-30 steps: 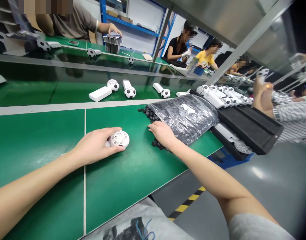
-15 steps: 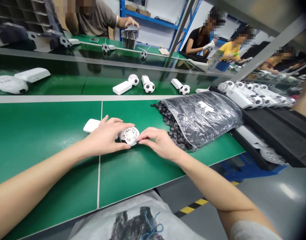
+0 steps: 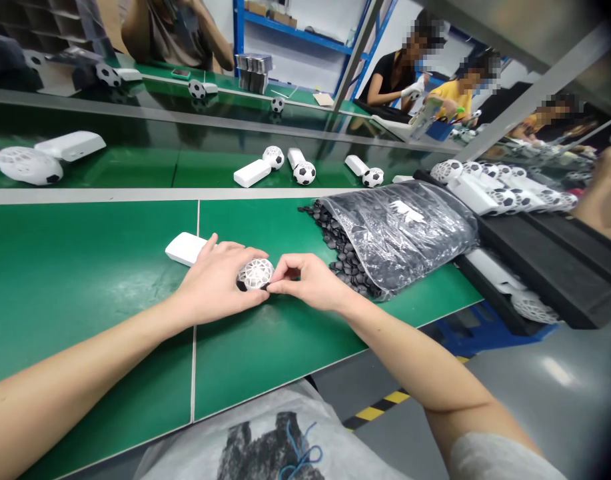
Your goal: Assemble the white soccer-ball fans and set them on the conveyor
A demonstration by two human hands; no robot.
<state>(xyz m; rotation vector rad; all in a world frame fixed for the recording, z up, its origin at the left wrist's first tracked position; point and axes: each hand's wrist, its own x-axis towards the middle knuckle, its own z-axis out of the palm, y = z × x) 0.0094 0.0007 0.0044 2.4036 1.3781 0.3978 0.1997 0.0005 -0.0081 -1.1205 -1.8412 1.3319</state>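
A white handheld fan with a football-patterned, openwork head (image 3: 256, 273) lies on the green work surface. Its white handle (image 3: 184, 248) sticks out to the left, past my left hand (image 3: 220, 277). That hand is wrapped round the fan, thumb on the near side and fingers on the far side of the head. My right hand (image 3: 298, 280) pinches at the head's right edge, thumb and forefinger together. A small black piece shows at those fingertips, mostly hidden by them. Right of my hand, a clear plastic bag (image 3: 408, 223) spills small black pieces (image 3: 352, 270) onto the surface.
More football-headed fans (image 3: 304, 172) lie on the belt beyond the pale rail (image 3: 135, 195). At the right, a black foam tray (image 3: 550, 260) carries several fans. People sit across the line, near a stack of boxes (image 3: 254, 72).
The fan has turned in my left hand, with a black patch now showing at its left side. My right fingertips have shifted slightly left. A co-worker opposite has raised their hands from the box stack.
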